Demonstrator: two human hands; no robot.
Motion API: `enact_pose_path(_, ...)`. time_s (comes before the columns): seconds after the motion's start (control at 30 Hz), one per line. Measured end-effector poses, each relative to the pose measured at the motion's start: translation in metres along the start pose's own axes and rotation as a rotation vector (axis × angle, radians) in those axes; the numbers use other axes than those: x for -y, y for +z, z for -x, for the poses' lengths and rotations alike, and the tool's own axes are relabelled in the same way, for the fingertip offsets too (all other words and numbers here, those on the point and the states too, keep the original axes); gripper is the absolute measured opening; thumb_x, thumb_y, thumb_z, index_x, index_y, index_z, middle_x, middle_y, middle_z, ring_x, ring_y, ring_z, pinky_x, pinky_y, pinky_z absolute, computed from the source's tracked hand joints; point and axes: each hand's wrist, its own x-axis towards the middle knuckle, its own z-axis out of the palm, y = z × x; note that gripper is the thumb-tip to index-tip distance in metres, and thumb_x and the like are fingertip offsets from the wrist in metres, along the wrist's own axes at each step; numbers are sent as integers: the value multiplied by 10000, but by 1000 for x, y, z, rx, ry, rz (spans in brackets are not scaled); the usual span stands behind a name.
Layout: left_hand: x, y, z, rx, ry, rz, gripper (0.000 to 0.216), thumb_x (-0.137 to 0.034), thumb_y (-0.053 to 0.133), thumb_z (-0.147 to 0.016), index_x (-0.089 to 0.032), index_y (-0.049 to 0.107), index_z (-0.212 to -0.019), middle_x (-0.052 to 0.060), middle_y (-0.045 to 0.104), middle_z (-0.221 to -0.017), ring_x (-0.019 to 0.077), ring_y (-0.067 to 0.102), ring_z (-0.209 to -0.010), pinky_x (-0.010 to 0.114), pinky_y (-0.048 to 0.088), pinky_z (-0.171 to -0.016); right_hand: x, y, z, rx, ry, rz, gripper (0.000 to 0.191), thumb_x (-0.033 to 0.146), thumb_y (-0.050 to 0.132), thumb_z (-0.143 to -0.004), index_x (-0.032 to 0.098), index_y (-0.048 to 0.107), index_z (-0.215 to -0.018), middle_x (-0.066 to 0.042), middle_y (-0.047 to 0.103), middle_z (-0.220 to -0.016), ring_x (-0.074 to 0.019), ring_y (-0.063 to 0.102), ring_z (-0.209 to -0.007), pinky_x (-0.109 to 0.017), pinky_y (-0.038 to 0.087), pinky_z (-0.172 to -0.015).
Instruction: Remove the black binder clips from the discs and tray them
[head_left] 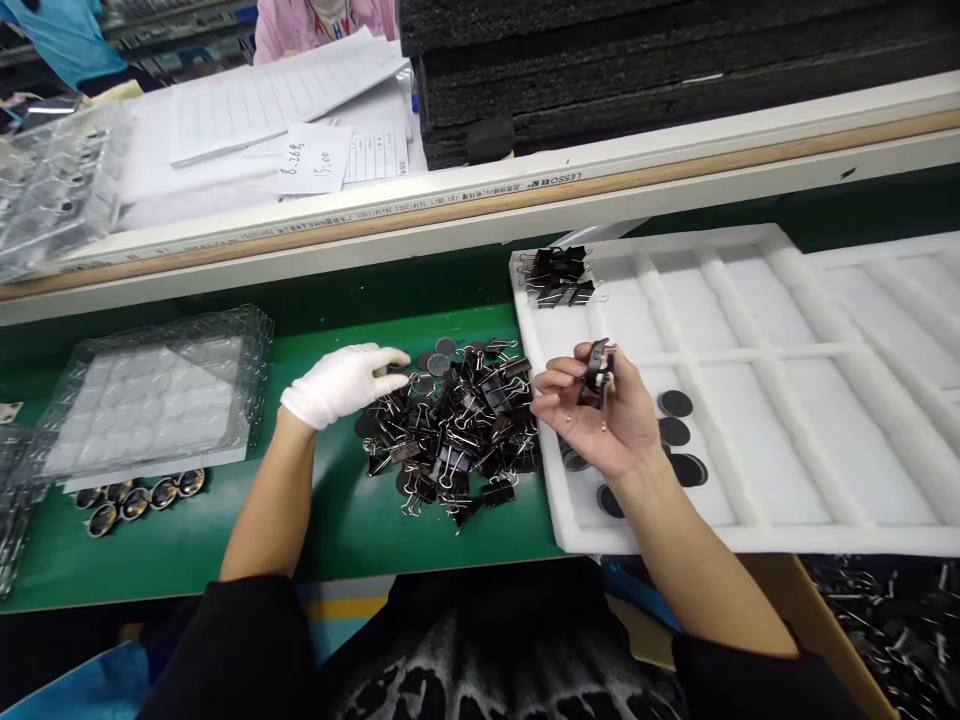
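My left hand (341, 385), in a white glove, reaches over the left edge of a heap of black binder clips (456, 430). Its thumb and forefinger are apart, with nothing visible between them, close to flat black discs (439, 365) lying among the clips. Bare and palm up, my right hand (604, 420) grips a black binder clip (598, 365) between thumb and fingers above the near-left part of a white foam tray (765, 355). Whether a disc sits in that clip's jaws I cannot tell. More black discs (675, 432) lie in the tray, partly hidden by my right forearm.
Binder clips (559, 277) are grouped in the tray's far-left corner. Clear plastic trays (161, 390) are stacked at left, with several shiny round parts (135, 503) before them. A white rail (450, 210) crosses behind; beyond are papers (277, 100), black foam (637, 80) and a person in pink (322, 25).
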Motion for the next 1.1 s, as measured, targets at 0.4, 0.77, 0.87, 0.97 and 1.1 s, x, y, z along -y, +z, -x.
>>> enact_pose_path(0.4,-56,-9,21,-453,-46,519,275,-432,634,-925,-182,704,-835,-4,737,-710,100,607,-527,230,482,-530,-28,14,9,181,-29,425,188,379,865,-773,235,800,-875,-36,748,-935,-133,658,-802,-280,568,-744)
enact_pose_path(0.77,-107,-4,41,-318,61,364,183,-331,706,-693,-207,577,-732,-81,556,-510,92,494,-471,236,387,-513,-19,25,18,373,-169,580,208,269,795,-859,303,824,-1062,-66,767,-1203,-237,698,-1188,-361,579,-994)
enact_pose_path(0.87,-107,-4,40,-314,5,224,263,-389,720,-674,-215,522,-675,-79,515,-495,98,462,-477,252,346,-527,-17,24,18,386,-167,627,211,267,797,-853,280,825,-1061,-70,779,-1158,-242,709,-1164,-356,598,-967)
enact_pose_path(0.97,-107,-2,40,-260,54,254,286,-388,684,-729,-213,486,-619,-74,498,-483,92,449,-479,254,327,-527,-16,24,18,387,-152,649,199,294,800,-846,260,828,-1040,-83,780,-1149,-250,714,-1156,-344,613,-920)
enact_pose_path(1.1,-106,2,37,-200,124,381,331,-362,664,-741,-212,431,-559,-69,468,-464,80,393,-457,251,312,-492,-15,22,17,435,-107,624,196,320,800,-848,274,825,-1036,-88,759,-1217,-256,718,-1146,-395,607,-961)
